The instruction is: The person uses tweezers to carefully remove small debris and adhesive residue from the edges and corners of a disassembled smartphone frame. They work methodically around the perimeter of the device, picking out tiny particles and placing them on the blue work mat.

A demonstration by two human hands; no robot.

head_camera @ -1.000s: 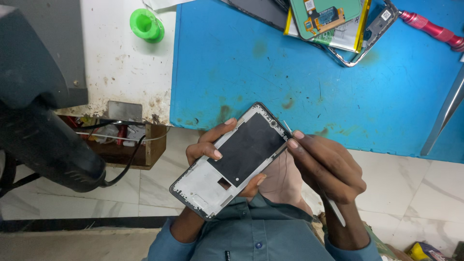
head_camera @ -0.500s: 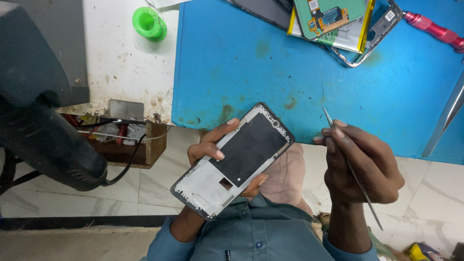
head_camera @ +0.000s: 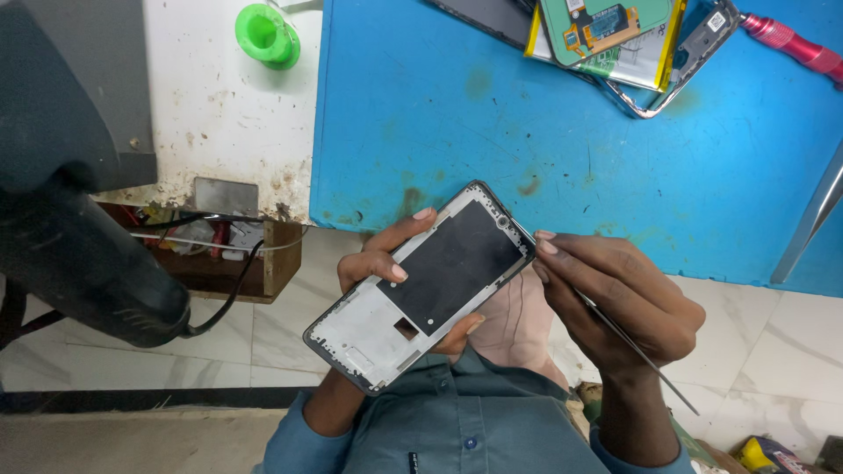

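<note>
A blue mat [head_camera: 527, 114] covered the bench. Below its edge the left hand [head_camera: 386, 259] gripped a phone frame [head_camera: 421, 285] from beneath – tilted, inside up. The right hand [head_camera: 619, 294] pinched thin tweezers [head_camera: 632, 342] – tip at the frame's upper corner.

Left hand [head_camera: 386, 259] grips a phone frame [head_camera: 426, 285], tilted, below the blue mat [head_camera: 562, 132] on the counter [head_camera: 219, 105]. Right hand [head_camera: 619, 298] holds thin tweezers [head_camera: 637, 347], fingertips touching the frame's right edge. Green spool [head_camera: 266, 35] far left.
</note>
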